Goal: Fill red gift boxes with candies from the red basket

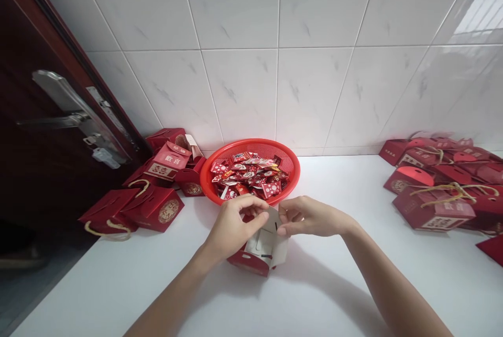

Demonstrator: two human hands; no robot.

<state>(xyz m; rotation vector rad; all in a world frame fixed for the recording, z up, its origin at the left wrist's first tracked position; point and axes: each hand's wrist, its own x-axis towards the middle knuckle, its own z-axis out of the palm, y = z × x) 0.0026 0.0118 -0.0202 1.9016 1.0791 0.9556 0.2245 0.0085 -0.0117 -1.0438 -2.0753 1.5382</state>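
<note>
A small red gift box (pixel 251 262) with a pale inside stands on the white table in front of me, its top flaps spread open. My left hand (pixel 238 224) grips the box's far left edge between thumb and fingers. On the other side, my right hand (pixel 304 216) pinches the flap at the upper right. The fingers partly cover the far side of the box. Just beyond my hands sits a red plastic basket (pixel 293 161) full of wrapped candies (pixel 251 174).
Several red gift boxes (pixel 159 206) with rope handles cluster on the left, beside a dark door (pixel 47 169) with a metal handle. More red boxes (pixel 436 206) are piled on the right. A tiled wall (pixel 239 90) rises behind the white table (pixel 334 284).
</note>
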